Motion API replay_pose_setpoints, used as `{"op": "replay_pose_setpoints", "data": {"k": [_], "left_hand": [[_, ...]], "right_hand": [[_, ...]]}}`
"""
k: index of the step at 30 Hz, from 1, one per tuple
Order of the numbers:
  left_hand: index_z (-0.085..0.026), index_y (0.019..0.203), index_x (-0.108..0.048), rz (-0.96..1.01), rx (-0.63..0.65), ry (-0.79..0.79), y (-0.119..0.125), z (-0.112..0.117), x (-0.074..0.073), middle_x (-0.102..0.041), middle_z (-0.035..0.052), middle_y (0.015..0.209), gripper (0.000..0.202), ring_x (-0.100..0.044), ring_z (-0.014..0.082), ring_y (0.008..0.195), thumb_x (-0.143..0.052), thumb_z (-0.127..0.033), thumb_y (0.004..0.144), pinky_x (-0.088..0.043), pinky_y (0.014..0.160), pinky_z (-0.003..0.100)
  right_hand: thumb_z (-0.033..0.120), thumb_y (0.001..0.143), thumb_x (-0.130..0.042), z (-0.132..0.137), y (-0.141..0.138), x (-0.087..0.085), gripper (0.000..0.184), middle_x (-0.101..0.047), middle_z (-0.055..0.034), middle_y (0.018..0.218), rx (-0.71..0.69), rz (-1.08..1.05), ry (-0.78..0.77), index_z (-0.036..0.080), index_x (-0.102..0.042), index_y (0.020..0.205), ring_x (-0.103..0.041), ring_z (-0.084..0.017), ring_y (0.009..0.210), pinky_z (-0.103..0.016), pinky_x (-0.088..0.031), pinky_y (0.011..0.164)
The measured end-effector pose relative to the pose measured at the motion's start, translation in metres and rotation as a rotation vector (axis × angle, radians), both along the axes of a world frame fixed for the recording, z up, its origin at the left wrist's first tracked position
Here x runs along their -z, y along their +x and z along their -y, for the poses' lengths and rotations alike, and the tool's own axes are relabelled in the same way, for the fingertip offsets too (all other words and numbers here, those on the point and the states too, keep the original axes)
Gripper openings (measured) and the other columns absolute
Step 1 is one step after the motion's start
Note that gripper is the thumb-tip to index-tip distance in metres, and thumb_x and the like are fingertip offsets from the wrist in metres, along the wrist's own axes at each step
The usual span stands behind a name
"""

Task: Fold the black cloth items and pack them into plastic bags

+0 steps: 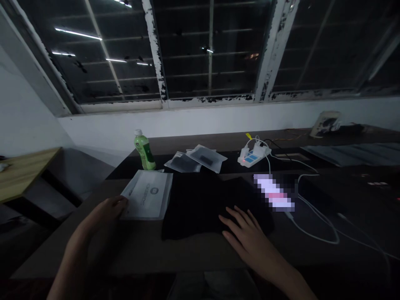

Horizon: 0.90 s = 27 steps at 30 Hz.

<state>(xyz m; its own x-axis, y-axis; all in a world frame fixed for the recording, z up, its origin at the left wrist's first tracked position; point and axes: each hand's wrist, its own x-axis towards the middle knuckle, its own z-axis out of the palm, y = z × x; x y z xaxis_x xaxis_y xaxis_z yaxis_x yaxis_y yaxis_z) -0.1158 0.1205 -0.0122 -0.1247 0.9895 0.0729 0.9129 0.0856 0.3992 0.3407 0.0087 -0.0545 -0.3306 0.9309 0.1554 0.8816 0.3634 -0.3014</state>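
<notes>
A black folded cloth (200, 204) lies on the dark table (150, 250) in front of me. My right hand (246, 235) rests flat on the cloth's near right corner with its fingers stretched out. To the left of the cloth lies a clear plastic bag with a white printed sheet (146, 193). My left hand (108, 210) touches this bag's near left corner, its fingers curled at the edge; whether they pinch the bag I cannot tell.
A green bottle (144, 150) stands behind the bag. Two clear bags with dark contents (200, 159) lie at the back. A white power strip (253, 155) with white cables (315, 216) sits at the right, near a lit phone screen (275, 192). A wooden table (21, 171) stands left.
</notes>
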Motion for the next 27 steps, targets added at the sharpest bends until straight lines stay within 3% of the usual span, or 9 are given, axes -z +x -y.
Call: {"op": "replay_pose_setpoints", "data": {"k": [4, 9, 11, 18, 23, 25, 27], "left_hand": [[-0.021, 0.081, -0.07, -0.004, 0.09, -0.011, -0.008, -0.001, 0.009, -0.076, 0.0051, 0.085, 0.035, -0.069, 0.0245, 0.079, -0.048, -0.047, 0.073, -0.051, 0.072, 0.03], [-0.012, 0.102, -0.067, -0.21, -0.158, 0.127, -0.012, -0.001, 0.028, -0.069, 0.0206, 0.105, 0.05, -0.061, 0.0406, 0.104, -0.046, -0.051, 0.077, -0.047, 0.086, 0.048], [-0.009, 0.107, -0.064, -0.255, -0.198, 0.127, -0.014, 0.0, 0.031, -0.067, 0.0237, 0.109, 0.058, -0.059, 0.0426, 0.108, -0.044, -0.056, 0.079, -0.046, 0.087, 0.049], [-0.013, 0.114, -0.062, -0.113, -0.218, 0.082, -0.016, -0.002, 0.028, -0.071, 0.0178, 0.106, 0.055, -0.067, 0.035, 0.097, -0.044, -0.056, 0.083, -0.048, 0.074, 0.037], [-0.017, 0.082, -0.069, -0.027, -0.227, -0.01, -0.016, -0.003, 0.023, -0.072, 0.0119, 0.08, 0.049, -0.069, 0.0324, 0.081, -0.05, -0.062, 0.077, -0.045, 0.06, 0.032], [-0.018, 0.076, -0.066, 0.025, -0.239, 0.038, -0.014, 0.001, 0.021, -0.07, 0.0094, 0.074, 0.046, -0.068, 0.03, 0.075, -0.052, -0.062, 0.074, -0.044, 0.057, 0.031], [-0.018, 0.08, -0.062, 0.212, -0.239, 0.145, -0.011, 0.008, 0.017, -0.069, 0.0061, 0.074, 0.046, -0.066, 0.0261, 0.072, -0.056, -0.063, 0.072, -0.046, 0.056, 0.029]], "right_hand": [[0.048, 0.101, -0.034, 0.0, -0.001, -0.001, 0.046, -0.043, -0.0034, 0.152, 0.003, 0.0, -0.013, 0.033, -0.05, 0.141, -0.03, -0.028, 0.144, -0.059, -0.024, 0.116], [0.048, 0.102, -0.034, -0.001, 0.0, 0.003, 0.045, -0.043, -0.0024, 0.152, 0.001, -0.007, 0.017, 0.034, -0.05, 0.141, -0.031, -0.027, 0.144, -0.058, -0.025, 0.117], [0.049, 0.101, -0.034, -0.001, 0.0, 0.004, 0.045, -0.043, -0.0022, 0.152, 0.003, -0.001, 0.018, 0.034, -0.05, 0.141, -0.031, -0.027, 0.144, -0.058, -0.025, 0.116], [0.049, 0.101, -0.034, 0.001, 0.0, 0.004, 0.046, -0.043, -0.002, 0.152, 0.004, -0.006, 0.017, 0.034, -0.049, 0.142, -0.031, -0.028, 0.144, -0.059, -0.026, 0.116], [0.049, 0.101, -0.033, 0.001, -0.001, 0.002, 0.046, -0.043, -0.0016, 0.152, 0.008, -0.008, 0.015, 0.034, -0.05, 0.141, -0.031, -0.028, 0.144, -0.058, -0.025, 0.117], [0.049, 0.102, -0.033, 0.002, -0.001, 0.002, 0.046, -0.043, -0.0014, 0.152, 0.01, -0.008, 0.01, 0.034, -0.05, 0.141, -0.031, -0.027, 0.144, -0.059, -0.024, 0.117], [0.049, 0.102, -0.033, 0.002, -0.001, 0.001, 0.046, -0.043, -0.0014, 0.153, 0.008, -0.007, 0.004, 0.034, -0.049, 0.141, -0.03, -0.027, 0.144, -0.059, -0.024, 0.117]]}}
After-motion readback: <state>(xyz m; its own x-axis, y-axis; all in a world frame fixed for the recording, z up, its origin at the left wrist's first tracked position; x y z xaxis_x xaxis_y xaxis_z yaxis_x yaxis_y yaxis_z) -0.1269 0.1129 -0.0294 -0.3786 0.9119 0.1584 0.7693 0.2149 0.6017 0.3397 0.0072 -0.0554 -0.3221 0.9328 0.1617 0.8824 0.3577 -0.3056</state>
